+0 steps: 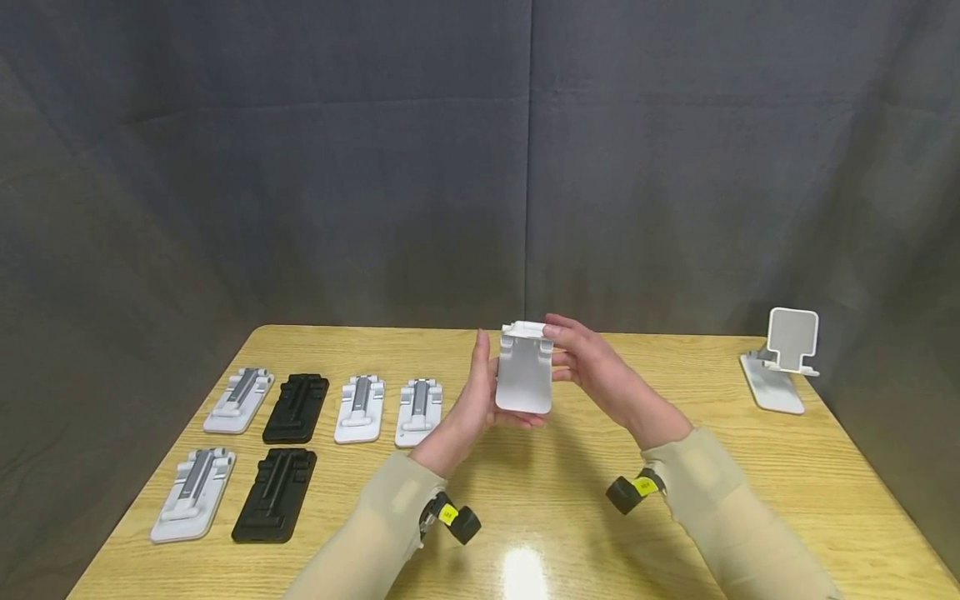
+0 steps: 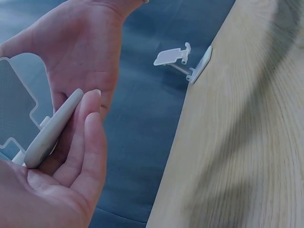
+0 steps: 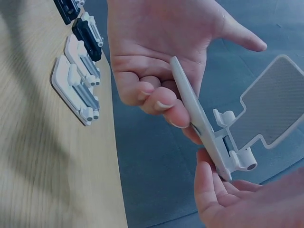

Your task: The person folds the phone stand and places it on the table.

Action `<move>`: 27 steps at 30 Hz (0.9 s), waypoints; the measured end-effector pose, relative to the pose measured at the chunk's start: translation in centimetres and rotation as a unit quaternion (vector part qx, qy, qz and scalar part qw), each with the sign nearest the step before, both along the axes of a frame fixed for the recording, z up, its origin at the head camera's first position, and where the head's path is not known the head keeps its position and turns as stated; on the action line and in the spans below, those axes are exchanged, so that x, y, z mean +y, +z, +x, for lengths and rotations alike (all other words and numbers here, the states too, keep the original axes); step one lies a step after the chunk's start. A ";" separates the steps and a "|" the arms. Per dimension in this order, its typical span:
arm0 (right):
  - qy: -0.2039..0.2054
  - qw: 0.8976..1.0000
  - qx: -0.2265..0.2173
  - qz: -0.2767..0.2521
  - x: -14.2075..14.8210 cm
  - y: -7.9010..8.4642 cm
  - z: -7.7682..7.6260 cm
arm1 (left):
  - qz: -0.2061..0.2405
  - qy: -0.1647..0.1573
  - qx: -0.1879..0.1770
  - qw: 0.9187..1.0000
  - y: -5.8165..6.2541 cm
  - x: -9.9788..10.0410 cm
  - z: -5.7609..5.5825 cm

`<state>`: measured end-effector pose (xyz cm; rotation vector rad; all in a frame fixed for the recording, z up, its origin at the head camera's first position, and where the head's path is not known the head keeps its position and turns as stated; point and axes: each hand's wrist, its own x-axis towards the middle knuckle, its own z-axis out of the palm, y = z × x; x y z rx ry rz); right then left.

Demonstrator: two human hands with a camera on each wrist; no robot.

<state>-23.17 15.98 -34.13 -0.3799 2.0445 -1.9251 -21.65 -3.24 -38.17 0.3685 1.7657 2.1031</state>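
A white phone stand (image 1: 524, 379) is held up above the table, its plate toward the head camera and its hinge at the top. Both wrist views show its grey-padded panel (image 3: 273, 104) swung out from the plate. My left hand (image 1: 474, 404) holds the plate from the left and below, thumb raised and fingers curled along it. On the other side, my right hand (image 1: 603, 375) has its thumb on the hinge end and its fingers behind. Part of the right fingers is hidden by the stand in the head view.
An unfolded white stand (image 1: 780, 358) stands at the table's far right. Folded stands lie at the left, including white ones (image 1: 360, 408) and two black ones (image 1: 296, 408). A dark curtain (image 1: 390, 183) hangs behind the wooden table (image 1: 555, 533).
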 end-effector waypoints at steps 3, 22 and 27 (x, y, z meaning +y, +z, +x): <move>0.005 1.000 -0.008 0.001 -0.2 -0.3 0.1 | -0.006 0.007 -0.001 1.000 0.1 -0.1 0.1; 0.022 0.999 -0.021 0.020 -0.2 -2.4 0.1 | 0.005 0.017 0.021 1.000 0.0 -0.6 0.1; 0.031 0.998 -0.011 0.050 -0.1 -3.2 0.2 | -0.008 0.028 0.039 0.999 -0.1 -0.7 0.0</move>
